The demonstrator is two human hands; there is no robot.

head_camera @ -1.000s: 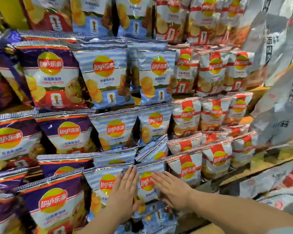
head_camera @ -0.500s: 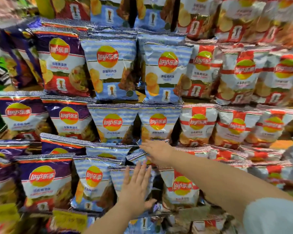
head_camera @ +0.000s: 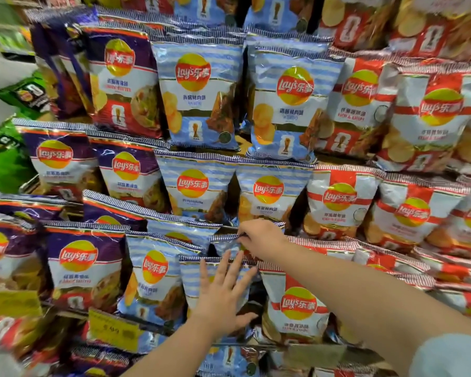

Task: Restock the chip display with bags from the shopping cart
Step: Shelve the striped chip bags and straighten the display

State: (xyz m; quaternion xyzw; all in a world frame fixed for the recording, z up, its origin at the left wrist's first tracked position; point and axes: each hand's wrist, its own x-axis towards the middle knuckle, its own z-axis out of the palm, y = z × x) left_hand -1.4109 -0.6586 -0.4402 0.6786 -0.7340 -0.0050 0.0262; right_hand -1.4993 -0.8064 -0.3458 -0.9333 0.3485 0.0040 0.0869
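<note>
Stepped chip display (head_camera: pixel 321 159) stacked with bags, left hand (head_camera: pixel 223 297) flat, fingers spread on front blue bag (head_camera: pixel 193 289), right hand (head_camera: pixel 259 238) pinching top edge of blue bag behind (head_camera: pixel 225 240).

Two bare forearms reach in from the bottom edge, each ending in a bare hand: the left hand (head_camera: pixel 223 297) and the right hand (head_camera: pixel 261 239). The right arm wears a short, pale blue-grey sleeve (head_camera: pixel 452 357) at the upper arm, plain and unmarked
</note>
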